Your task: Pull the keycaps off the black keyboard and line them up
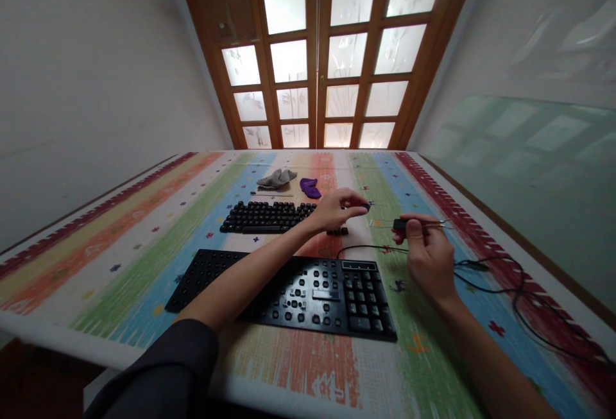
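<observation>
My left hand (335, 208) reaches across the keyboard and pinches a small black keycap (366, 206) between thumb and fingertips. In my right hand (430, 253) is a keycap puller (399, 223) with a black handle and thin wire prongs, held level and pointing left toward the keycap, apart from it. Below both hands lies a black keyboard (308, 295). Its main area shows bare switch stems, while caps sit on the number pad (363, 300). Loose keycaps (264, 216) lie in rows behind the keyboard, partly hidden by my left hand and forearm.
A grey cloth (278, 179) and a purple cloth (310, 188) lie behind the loose keycaps, near a thin rod (272, 195). A black cable (517, 287) loops over the right side of the striped tablecloth (139, 239). Wood-framed glass doors (317, 53) stand beyond the table.
</observation>
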`<state>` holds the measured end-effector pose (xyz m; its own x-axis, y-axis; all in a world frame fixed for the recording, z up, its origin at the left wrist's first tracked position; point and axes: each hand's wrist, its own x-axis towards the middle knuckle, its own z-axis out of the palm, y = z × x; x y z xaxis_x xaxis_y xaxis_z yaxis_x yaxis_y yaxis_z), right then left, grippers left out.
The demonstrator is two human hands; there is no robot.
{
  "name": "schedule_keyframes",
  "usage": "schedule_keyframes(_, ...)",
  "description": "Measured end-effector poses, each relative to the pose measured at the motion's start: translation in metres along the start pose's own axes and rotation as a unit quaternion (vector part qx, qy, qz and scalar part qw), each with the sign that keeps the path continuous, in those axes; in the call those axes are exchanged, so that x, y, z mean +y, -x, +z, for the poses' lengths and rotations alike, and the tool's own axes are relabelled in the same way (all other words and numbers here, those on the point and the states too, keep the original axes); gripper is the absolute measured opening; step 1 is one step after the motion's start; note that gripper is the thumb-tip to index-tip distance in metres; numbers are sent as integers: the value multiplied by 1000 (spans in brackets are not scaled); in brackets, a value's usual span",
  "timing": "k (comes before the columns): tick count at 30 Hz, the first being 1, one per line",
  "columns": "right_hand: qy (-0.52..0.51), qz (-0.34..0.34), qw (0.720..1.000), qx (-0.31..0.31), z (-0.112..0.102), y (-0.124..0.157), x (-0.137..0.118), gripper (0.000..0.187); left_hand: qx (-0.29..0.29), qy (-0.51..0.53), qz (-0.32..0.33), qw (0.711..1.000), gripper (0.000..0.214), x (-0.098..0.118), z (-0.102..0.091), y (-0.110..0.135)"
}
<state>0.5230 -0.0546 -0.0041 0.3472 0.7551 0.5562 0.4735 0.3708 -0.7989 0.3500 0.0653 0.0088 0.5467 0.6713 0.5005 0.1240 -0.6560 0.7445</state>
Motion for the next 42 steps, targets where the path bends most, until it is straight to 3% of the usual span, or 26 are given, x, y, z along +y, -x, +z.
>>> schedule_keyframes(3, 3, -1, 1000, -1, 1, -1, 0, 47, -7, -118, 11, 993, 14, -13, 2, -15)
schedule_keyframes(6, 15, -10, 1000, -11, 1, 0, 0, 47, -50, -239, 24, 969, 9, -25, 8, -30)
schedule_keyframes(15, 39, -58, 997, -35, 2, 2, -3, 42, -99, -357, -22, 929, 11, -50, 34, -51)
schedule_keyframes(29, 29, -62, 997, -46, 0, 0, -1, 39, -123, -423, -90, 893, 29, -57, 35, -51)
schedule_keyframes(35, 21, -60, 996, -56, 1, 1, 0, 37, -135, -432, -95, 887, 26, -57, 35, -52)
schedule_keyframes(42, 20, -61, 996, -66, 1, 1, 1, 35, -165, -430, -66, 885, 40, -53, 36, -58)
